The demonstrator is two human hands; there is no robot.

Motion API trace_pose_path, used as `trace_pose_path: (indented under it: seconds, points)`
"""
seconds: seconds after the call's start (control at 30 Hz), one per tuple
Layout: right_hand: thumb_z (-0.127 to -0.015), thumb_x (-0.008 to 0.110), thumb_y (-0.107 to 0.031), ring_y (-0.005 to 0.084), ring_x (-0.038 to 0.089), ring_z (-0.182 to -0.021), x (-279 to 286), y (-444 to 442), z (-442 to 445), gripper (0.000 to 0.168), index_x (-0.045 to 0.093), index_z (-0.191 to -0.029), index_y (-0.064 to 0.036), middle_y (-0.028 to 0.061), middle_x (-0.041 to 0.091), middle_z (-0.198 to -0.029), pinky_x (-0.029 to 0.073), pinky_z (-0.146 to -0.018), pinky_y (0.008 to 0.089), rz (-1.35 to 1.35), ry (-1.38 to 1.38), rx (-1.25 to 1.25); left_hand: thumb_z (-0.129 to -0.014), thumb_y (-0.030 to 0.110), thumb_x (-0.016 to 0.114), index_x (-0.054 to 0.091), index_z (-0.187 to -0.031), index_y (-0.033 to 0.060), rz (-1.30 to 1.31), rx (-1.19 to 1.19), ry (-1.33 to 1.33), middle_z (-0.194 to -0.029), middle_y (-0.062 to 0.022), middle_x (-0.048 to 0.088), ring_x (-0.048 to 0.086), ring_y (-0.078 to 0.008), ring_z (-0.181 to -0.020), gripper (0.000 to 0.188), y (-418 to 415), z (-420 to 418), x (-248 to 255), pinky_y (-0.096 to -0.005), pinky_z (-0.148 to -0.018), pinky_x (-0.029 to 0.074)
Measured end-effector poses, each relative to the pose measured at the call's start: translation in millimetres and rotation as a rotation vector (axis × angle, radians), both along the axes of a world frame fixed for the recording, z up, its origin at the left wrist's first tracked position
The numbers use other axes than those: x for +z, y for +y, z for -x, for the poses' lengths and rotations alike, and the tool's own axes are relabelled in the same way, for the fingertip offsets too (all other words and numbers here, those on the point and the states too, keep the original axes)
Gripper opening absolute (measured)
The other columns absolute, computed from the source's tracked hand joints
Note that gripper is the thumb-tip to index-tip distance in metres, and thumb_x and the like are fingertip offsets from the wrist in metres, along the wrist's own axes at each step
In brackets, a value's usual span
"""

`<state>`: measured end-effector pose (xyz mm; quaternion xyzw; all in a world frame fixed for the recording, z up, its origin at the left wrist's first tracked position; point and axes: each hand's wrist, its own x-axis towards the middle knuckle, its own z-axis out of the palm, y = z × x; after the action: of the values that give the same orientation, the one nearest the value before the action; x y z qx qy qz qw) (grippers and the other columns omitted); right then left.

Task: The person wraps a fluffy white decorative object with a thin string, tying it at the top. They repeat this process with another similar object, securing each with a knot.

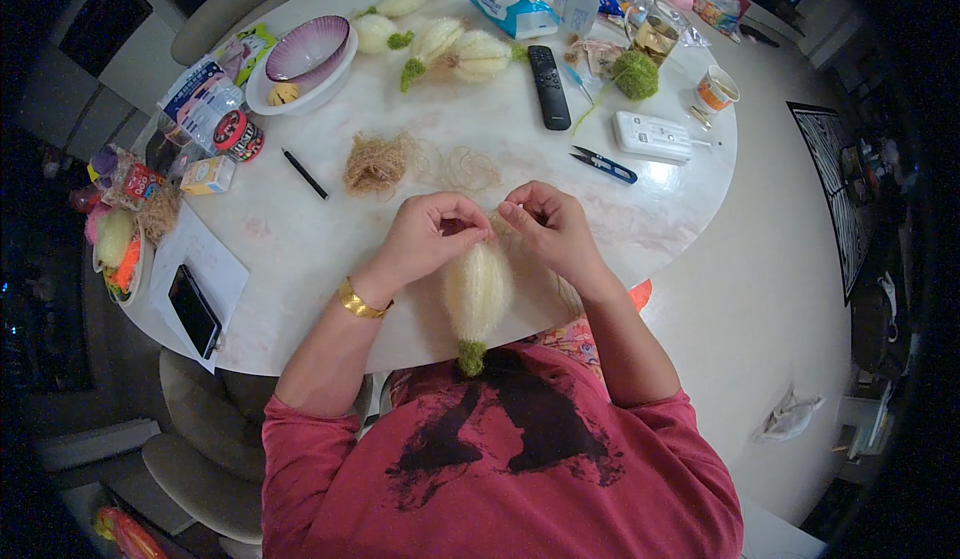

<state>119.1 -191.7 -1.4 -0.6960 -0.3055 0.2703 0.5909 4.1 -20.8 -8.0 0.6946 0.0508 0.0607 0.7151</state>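
A pale cream, fuzzy crocheted vegetable-shaped piece (478,289) with a green stem end points toward me at the table's near edge. My left hand (431,232) pinches its far tip between thumb and fingers. Just right of that tip, my right hand (555,229) has thumb and forefinger close together; whether a strand or small tool is between them is too small to tell. Loose tan yarn (469,169) trails from a tan yarn bundle (375,163) beyond my hands, and thin strands pass beneath my right hand.
Thread snips (606,165), a white device (652,137), a black remote (550,87) and green yarn (635,75) lie right. Similar cream pieces (480,56) rest at the back. A black pen (304,174), white bowl (259,97) and phone (194,311) on paper are left.
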Motion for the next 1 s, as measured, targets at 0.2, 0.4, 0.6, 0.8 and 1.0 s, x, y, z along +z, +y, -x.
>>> trace_pose_path:
  seconds: [0.2, 0.4, 0.6, 0.8, 1.0]
  points:
    - [-0.093, 0.064, -0.015, 0.0031, 0.043, -0.06, -2.5, -3.5, -1.2, 0.014, 0.064, -0.09, -0.002, -0.005, 0.056, -0.069, 0.036, -0.053, 0.022, 0.027, 0.001, 0.025, -0.084, -0.003, 0.065, 0.062, -0.094, 0.0018, -0.261, 0.129, -0.186, -0.085, -0.004, 0.069, 0.065, -0.0083, -0.078, 0.012, -0.7, -2.1, 0.7, -0.0241, -0.071, 0.052]
    - [-0.093, 0.065, -0.017, 0.0033, 0.043, -0.062, -6.8, -7.2, 1.0, 0.015, 0.064, -0.091, -0.002, -0.0049, 0.054, -0.069, 0.036, -0.054, 0.0226, 0.003, -0.019, 0.078, -0.084, -0.003, 0.063, 0.059, -0.095, 0.0029, -0.443, 0.306, -0.173, -0.087, -0.0068, 0.068, 0.069, -0.014, -0.074, 0.013, -9.2, 0.7, 3.1, -0.027, -0.062, 0.054]
    - [-0.093, 0.064, -0.016, 0.0035, 0.043, -0.062, -8.4, -7.0, 7.3, 0.014, 0.065, -0.093, -0.002, -0.0051, 0.054, -0.069, 0.037, -0.055, 0.0227, 0.01, 0.006, 0.163, -0.085, -0.004, 0.062, 0.059, -0.097, 0.0018, -0.375, 0.355, -0.183, -0.087, -0.0063, 0.067, 0.068, -0.0118, -0.064, 0.014, -15.2, 1.0, 0.5, -0.0242, -0.057, 0.052]
    - [-0.094, 0.064, -0.015, 0.0037, 0.042, -0.062, -10.6, -6.1, 10.8, 0.013, 0.065, -0.094, -0.002, -0.0049, 0.054, -0.069, 0.037, -0.054, 0.0225, -0.02, -0.009, 0.167, -0.086, -0.008, 0.06, 0.061, -0.102, 0.0015, -0.178, 0.315, -0.204, -0.093, -0.0052, 0.066, 0.065, -0.0066, -0.068, 0.019, -14.7, -3.2, -5.3, -0.0201, -0.057, 0.049]
    - [-0.095, 0.062, -0.013, 0.0029, 0.05, -0.069, -14.1, -2.7, 13.5, 0.012, 0.061, -0.096, -0.001, -0.0016, 0.062, -0.077, 0.041, -0.059, 0.0215, -0.051, 0.09, 0.127, -0.088, -0.007, 0.06, 0.06, -0.113, 0.0009, -0.09, 0.305, -0.196, -0.093, -0.0022, 0.062, 0.063, -0.0064, -0.07, 0.026, -17.0, -2.4, -5.4, -0.0196, -0.062, 0.049]
